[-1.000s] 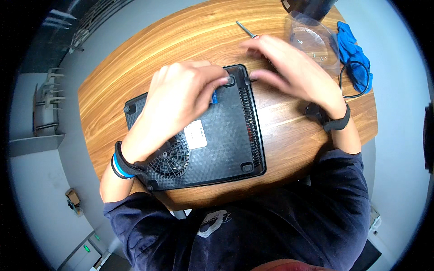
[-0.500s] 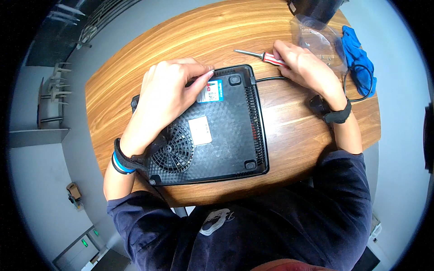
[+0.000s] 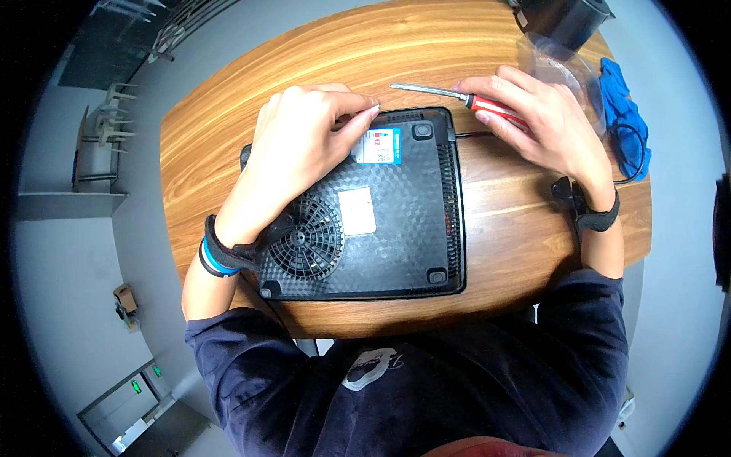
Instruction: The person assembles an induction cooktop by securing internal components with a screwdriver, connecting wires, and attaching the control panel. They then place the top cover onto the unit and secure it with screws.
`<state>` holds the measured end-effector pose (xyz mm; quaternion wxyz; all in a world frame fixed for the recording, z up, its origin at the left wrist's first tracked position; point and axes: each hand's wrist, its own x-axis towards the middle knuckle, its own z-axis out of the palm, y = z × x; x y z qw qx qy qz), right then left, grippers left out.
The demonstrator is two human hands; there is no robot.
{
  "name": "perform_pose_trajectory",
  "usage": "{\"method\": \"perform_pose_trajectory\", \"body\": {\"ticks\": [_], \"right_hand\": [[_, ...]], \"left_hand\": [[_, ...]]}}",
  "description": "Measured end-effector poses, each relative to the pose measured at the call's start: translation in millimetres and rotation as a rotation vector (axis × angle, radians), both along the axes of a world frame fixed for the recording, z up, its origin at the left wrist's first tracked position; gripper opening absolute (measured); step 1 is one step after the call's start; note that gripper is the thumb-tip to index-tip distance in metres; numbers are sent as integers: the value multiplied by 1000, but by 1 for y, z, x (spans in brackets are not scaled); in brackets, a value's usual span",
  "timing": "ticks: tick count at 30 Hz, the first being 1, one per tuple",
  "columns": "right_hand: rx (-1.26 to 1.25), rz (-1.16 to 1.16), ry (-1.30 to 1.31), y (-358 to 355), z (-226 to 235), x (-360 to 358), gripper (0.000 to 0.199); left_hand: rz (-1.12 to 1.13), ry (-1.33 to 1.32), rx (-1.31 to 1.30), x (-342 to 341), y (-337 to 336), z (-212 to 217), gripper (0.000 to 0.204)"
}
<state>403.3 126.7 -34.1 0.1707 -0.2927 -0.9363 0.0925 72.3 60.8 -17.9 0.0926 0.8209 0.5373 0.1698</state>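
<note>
A black induction cooker lies bottom side up on the wooden table, showing a round fan grille, rubber feet and two labels. My left hand is over its far left part, thumb and forefinger pinched together near the far edge. A tiny shiny piece shows at those fingertips, too small to make out its kind. To the right, my right hand grips the red and white handle of a screwdriver. Its metal shaft points left, with the tip just above the pinched fingers and apart from them.
At the far right stand a dark container and a clear plastic piece. A blue cloth lies by the right table edge, with a black cable looped over it. The cooker's cord runs right beneath my right hand.
The screwdriver's handle has shifted in my right hand, now with the fingers stretched along it. Its tip has come nearer to my left fingertips. The whole view has shifted slightly.
</note>
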Motion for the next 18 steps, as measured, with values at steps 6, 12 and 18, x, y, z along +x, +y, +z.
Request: {"method": "perform_pose_trajectory", "body": {"ticks": [6, 12, 18], "right_hand": [[44, 35, 61, 1, -1, 1, 36], [23, 59, 76, 1, -1, 1, 35], [9, 59, 78, -2, 1, 0, 31]], "left_hand": [[1, 3, 50, 1, -1, 1, 18], [29, -13, 42, 4, -1, 4, 19], [11, -33, 33, 6, -2, 6, 18]]}}
